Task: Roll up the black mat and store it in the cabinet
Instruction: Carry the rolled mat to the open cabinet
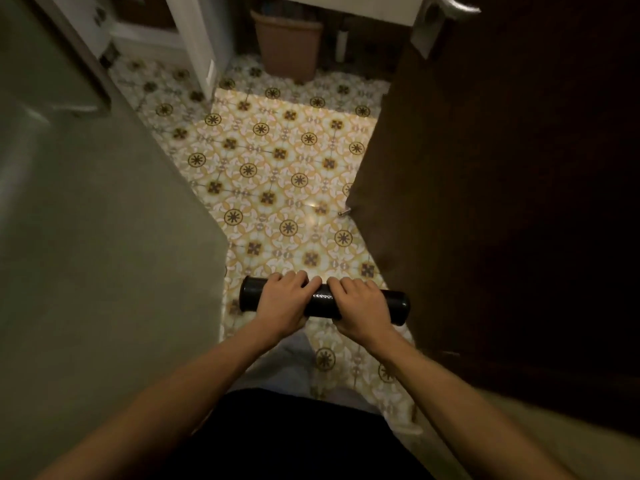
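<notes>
Both hands, left hand [282, 299] and right hand [360, 303], are closed over the rolled black mat [322, 299]. It seems fully rolled, so keep an even squeeze to stop it unwinding on the lift.

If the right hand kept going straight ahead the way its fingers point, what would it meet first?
The right hand lies over the rolled black mat, fingers aimed forward. Beyond that, only bare patterned floor shows; the brown bin is probably the first obstacle, though depth is unclear.
</notes>
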`<action>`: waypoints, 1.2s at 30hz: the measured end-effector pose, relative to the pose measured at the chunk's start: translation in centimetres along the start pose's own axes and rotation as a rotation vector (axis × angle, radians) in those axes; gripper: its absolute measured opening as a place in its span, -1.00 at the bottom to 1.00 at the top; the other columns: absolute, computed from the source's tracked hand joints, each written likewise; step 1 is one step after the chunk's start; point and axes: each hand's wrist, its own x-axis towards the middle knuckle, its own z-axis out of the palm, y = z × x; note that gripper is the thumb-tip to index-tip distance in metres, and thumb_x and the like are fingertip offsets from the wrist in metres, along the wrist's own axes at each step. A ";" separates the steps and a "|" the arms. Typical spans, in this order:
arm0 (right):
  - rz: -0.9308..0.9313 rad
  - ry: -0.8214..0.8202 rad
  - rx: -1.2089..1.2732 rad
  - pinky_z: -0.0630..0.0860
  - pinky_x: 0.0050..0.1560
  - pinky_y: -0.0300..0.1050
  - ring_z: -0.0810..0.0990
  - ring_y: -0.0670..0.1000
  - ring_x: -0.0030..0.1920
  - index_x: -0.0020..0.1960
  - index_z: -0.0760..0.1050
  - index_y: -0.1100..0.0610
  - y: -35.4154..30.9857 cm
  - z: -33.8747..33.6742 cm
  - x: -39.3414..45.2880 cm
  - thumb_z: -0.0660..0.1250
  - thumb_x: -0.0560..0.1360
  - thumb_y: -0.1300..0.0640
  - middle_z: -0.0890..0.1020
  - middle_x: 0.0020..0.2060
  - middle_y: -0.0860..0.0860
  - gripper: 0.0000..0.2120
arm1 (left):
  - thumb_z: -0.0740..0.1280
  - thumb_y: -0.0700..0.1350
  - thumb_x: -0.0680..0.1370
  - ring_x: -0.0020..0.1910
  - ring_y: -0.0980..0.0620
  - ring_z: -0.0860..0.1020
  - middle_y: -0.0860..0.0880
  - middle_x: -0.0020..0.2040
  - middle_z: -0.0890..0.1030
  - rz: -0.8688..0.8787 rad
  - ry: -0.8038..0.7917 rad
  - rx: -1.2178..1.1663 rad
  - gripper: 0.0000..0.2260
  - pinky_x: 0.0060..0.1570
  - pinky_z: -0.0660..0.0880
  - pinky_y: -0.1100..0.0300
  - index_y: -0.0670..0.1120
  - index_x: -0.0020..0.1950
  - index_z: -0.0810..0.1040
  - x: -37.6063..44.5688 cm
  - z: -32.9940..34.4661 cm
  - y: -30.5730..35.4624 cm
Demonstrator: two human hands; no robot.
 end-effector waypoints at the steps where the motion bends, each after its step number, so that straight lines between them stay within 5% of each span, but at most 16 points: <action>1: -0.011 0.020 -0.005 0.48 -0.18 0.04 0.58 0.15 -0.16 0.22 0.49 0.11 0.7 -0.6 1.9 0.52 0.27 0.09 0.61 -0.10 0.06 -0.45 | 0.54 0.01 0.24 -0.13 -0.13 0.56 -0.07 -0.04 0.57 -0.013 0.006 0.020 -0.41 -0.16 0.46 -0.02 -0.03 0.22 0.46 1.6 -0.7 -1.1; 9: -0.122 0.198 -0.046 0.48 -0.15 0.01 0.59 0.11 -0.13 0.23 0.51 0.09 4.9 -6.8 17.7 0.47 0.31 0.09 0.62 -0.08 0.03 -0.51 | 0.51 -0.08 0.24 -0.13 -0.14 0.55 -0.07 -0.02 0.59 -0.074 0.110 0.050 -0.45 -0.18 0.44 0.00 -0.07 0.21 0.50 13.1 -6.8 -10.6; 23: -0.395 0.053 -0.132 0.46 0.01 0.11 0.59 0.15 -0.02 0.31 0.46 0.11 11.1 -13.6 51.7 0.50 0.33 0.05 0.62 0.02 0.06 -0.42 | 0.56 -0.08 0.25 -0.11 -0.17 0.58 -0.13 -0.03 0.61 -0.427 0.037 -0.009 -0.42 -0.11 0.49 -0.04 -0.10 0.25 0.53 34.7 -12.5 -29.4; 36: -0.682 -0.016 -0.252 0.43 0.02 0.15 0.57 0.15 -0.01 0.29 0.48 0.07 3.5 -18.8 79.1 0.52 0.33 0.03 0.63 0.02 0.04 -0.45 | 0.60 -0.07 0.21 -0.11 -0.14 0.60 -0.11 -0.04 0.62 -0.742 0.024 -0.203 -0.40 -0.15 0.51 -0.03 -0.07 0.21 0.54 43.3 -14.9 -50.5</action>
